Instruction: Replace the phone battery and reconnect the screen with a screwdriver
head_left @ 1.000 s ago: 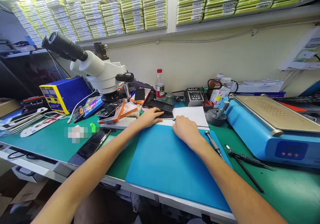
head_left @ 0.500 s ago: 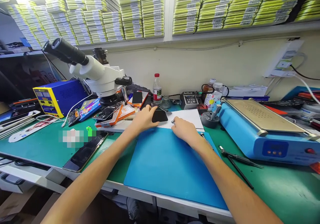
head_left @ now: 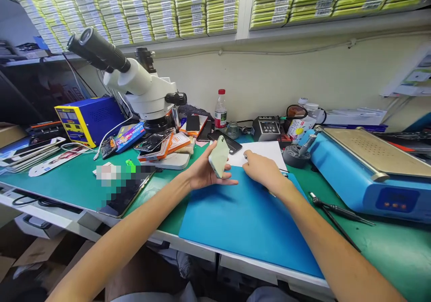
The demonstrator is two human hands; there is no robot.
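Note:
My left hand (head_left: 206, 172) grips a pale green phone (head_left: 219, 156), tilted up on edge above the far left corner of the blue mat (head_left: 242, 221). Its green back faces me. My right hand (head_left: 264, 171) rests closed at the mat's far edge beside a white sheet of paper (head_left: 266, 151); a thin tool seems to lie under its fingers, mostly hidden. A black phone (head_left: 230, 142) lies on the paper's far left corner.
A white microscope (head_left: 141, 91) stands at the back left beside a blue-and-yellow power unit (head_left: 89, 120). A blue heating machine (head_left: 367, 172) fills the right. Screwdrivers (head_left: 336, 212) lie beside the mat. A dark phone (head_left: 126, 194) lies at the left front edge. Bottles (head_left: 220, 110) line the wall.
My left hand lifted the phone off the paper and turned it from flat and dark-side-up to standing on edge with its green back showing. My right hand stayed put.

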